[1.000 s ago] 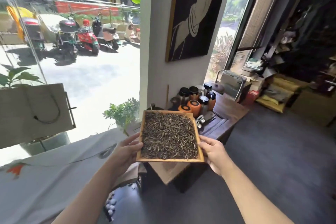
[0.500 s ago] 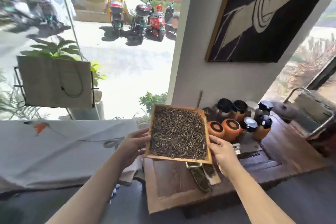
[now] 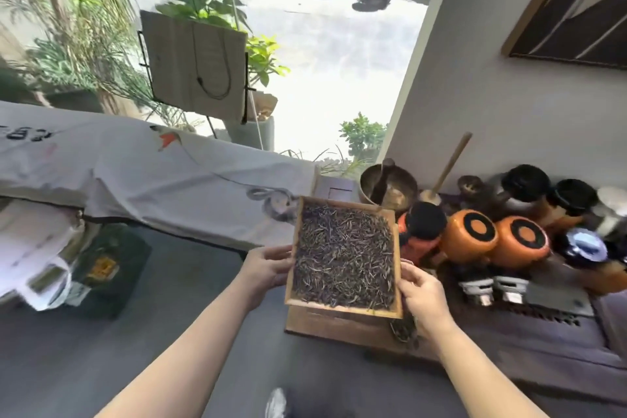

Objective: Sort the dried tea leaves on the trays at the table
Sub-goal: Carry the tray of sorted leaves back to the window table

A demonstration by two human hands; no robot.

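Wooden and shallow, one square tray (image 3: 344,304) is held up between two bare hands, and it serves as the landmark for everything else; a single dense layer of dried tea leaves (image 3: 343,256) covers its floor from rim to rim, far too many thin dark strands to count; the left hand (image 3: 266,266) grips the tray's left edge, thumb lying along the rim and the other fingers curled out of sight beneath; the right hand (image 3: 420,293) grips the right edge near the lower corner, thumb on top of the rim, remaining fingers hidden under the wood; directly below the tray sits one dark wooden tea table (image 3: 342,324), whose near corner shows under the tray's lower edge; just right of the tray stand two round orange jars (image 3: 470,236) with black ringed lids, side by side and touching; between them and the tray is one orange jar with a black cap (image 3: 422,231); beyond the tray's upper right corner rests one metal bowl (image 3: 388,187) with a dark pestle-like stick leaning inside; left of the tray lies one white cloth (image 3: 152,176) draped over a long surface; below the tray, at the bottom edge, one shoe tip (image 3: 276,402) shows on the grey floor.
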